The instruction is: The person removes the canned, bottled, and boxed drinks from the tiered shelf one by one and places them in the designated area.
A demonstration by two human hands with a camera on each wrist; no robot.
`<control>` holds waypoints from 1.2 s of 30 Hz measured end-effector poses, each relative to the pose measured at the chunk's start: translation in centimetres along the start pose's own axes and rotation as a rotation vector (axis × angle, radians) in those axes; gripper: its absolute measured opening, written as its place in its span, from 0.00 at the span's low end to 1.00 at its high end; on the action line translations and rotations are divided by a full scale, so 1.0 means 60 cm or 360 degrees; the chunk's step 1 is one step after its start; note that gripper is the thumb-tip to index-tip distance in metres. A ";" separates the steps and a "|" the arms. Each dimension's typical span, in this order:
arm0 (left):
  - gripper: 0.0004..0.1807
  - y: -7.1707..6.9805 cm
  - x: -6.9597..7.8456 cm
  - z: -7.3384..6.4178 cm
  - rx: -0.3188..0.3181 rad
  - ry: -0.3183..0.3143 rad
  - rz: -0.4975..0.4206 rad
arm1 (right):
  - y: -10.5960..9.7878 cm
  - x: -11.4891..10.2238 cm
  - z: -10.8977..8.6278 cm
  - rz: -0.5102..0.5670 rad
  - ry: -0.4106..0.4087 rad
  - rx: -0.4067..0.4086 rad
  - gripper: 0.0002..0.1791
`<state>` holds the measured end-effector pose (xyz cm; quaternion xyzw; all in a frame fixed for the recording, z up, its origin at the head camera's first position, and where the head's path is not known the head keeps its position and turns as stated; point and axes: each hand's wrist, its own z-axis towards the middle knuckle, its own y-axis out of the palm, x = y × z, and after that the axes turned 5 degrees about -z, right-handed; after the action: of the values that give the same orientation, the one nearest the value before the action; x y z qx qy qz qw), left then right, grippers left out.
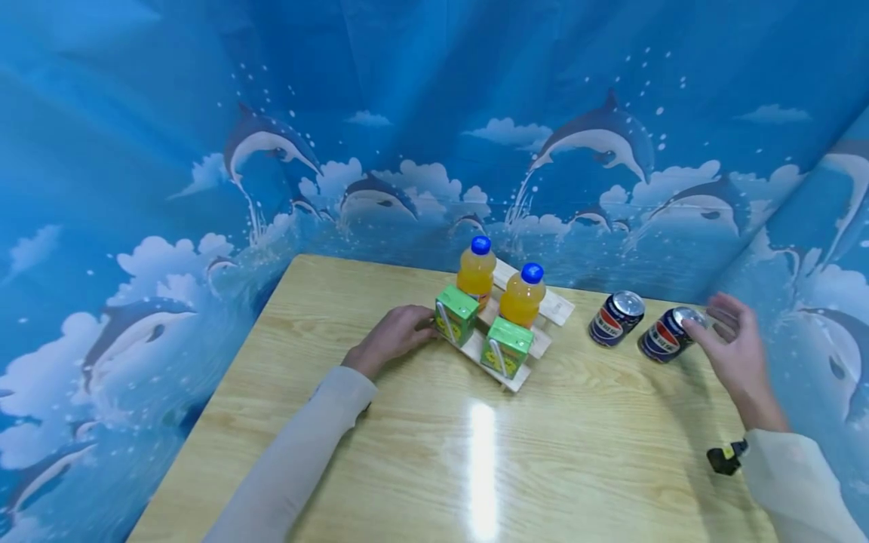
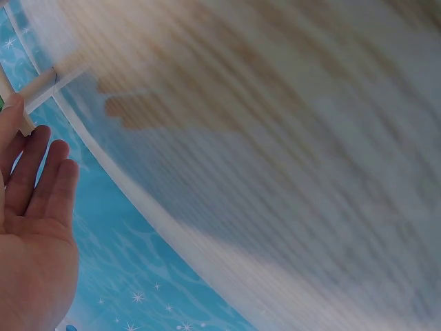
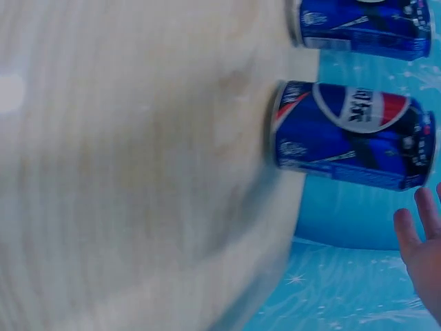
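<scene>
In the head view, a small wooden rack [image 1: 468, 348] with slats stands on the table. Two green drink cartons [image 1: 457, 315] are at its front, and two orange juice bottles [image 1: 477, 271] with blue caps stand behind them. My left hand [image 1: 394, 337] is at the rack's left end; in the left wrist view its thumb and fingers pinch a wooden strip [image 2: 31, 124], the other fingers stretched out. Right of the rack stand two dark blue soda cans [image 1: 615, 318]. My right hand [image 1: 736, 354] hovers by the right-hand can [image 3: 351, 134], fingers spread, apparently not gripping it.
A pale wood-grain table [image 1: 407, 467] carries everything. Blue dolphin-print cloth [image 1: 434, 113] hangs behind it and at both sides, close to the back edge. A small black device [image 1: 726, 458] sits at my right wrist.
</scene>
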<state>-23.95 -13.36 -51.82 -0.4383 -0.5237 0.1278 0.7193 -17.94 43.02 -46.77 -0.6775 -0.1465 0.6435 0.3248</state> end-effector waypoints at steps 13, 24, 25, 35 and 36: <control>0.20 0.001 0.001 0.002 -0.0003 0.0003 0.0016 | 0.012 -0.068 -0.006 -0.0043 -0.0138 -0.0022 0.46; 0.20 0.001 0.000 0.002 0.0010 -0.0007 0.0027 | 0.046 -0.120 -0.009 -0.0049 -0.0342 -0.0125 0.46; 0.20 0.001 0.000 0.002 0.0008 -0.0009 0.0027 | 0.049 -0.126 -0.011 -0.0041 -0.0368 -0.0129 0.45; 0.19 0.001 0.000 0.002 0.0001 -0.0031 0.0037 | 0.094 -0.176 -0.021 -0.0021 -0.0525 -0.0218 0.44; 0.19 0.002 0.000 0.002 0.0002 -0.0030 0.0040 | 0.099 -0.180 -0.022 -0.0017 -0.0528 -0.0228 0.45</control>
<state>-24.05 -13.24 -51.88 -0.4431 -0.5247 0.1413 0.7130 -19.37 31.62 -42.17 -0.5826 -0.2470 0.7327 0.2505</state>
